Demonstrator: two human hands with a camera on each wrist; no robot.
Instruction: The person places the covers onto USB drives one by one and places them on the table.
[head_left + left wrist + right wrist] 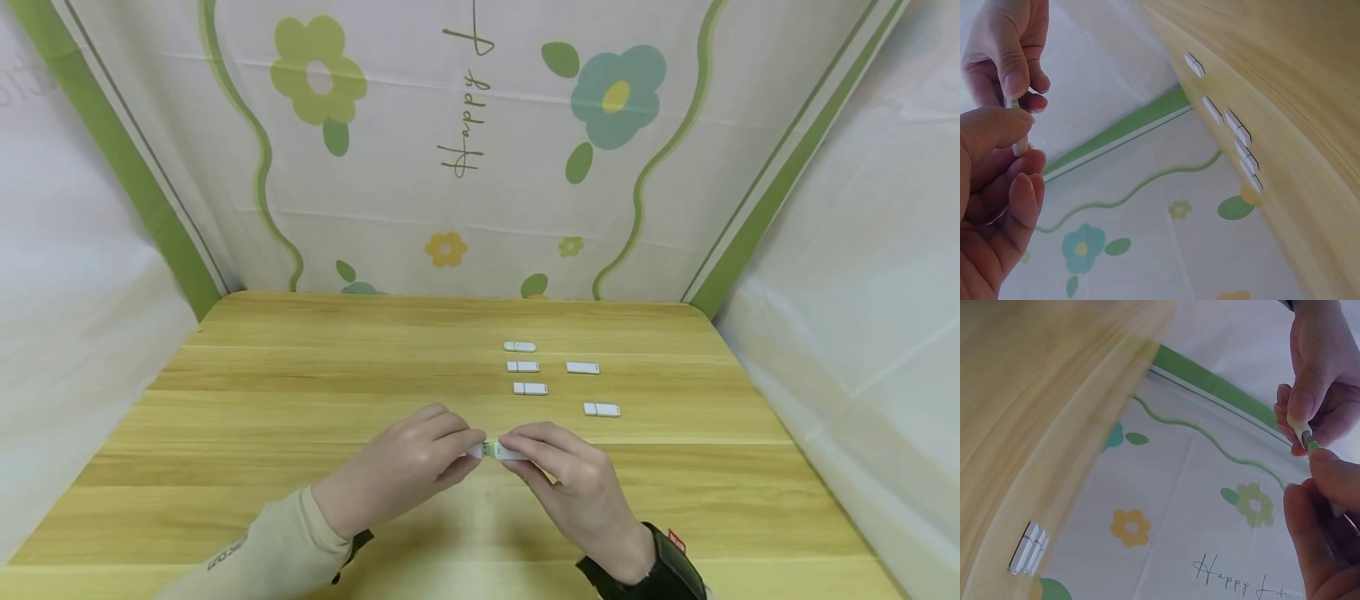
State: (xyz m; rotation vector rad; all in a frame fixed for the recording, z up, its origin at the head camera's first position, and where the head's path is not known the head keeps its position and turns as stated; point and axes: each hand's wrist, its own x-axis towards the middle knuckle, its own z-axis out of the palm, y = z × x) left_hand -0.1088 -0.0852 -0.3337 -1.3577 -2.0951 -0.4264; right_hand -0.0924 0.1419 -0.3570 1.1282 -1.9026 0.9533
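Observation:
Over the front middle of the table, both hands meet at one small white USB stick [513, 452]. My right hand [573, 475] pinches its white body between thumb and fingers. The left hand [412, 462] pinches the white cap [475, 451] at the other end, mostly covered by its fingers. Between the two sets of fingertips, a bit of metal plug [1306, 436] and a light green part [1314, 445] show. In the left wrist view, the white end [1020, 147] sticks out below my left thumb.
Several white USB sticks lie beyond the hands: a rounded one [520, 347] farthest back, others [522, 367] [530, 389] in front of it, and two more [582, 367] [602, 410] to the right. A flower-patterned cloth [405, 192] hangs behind the wooden table [300, 375].

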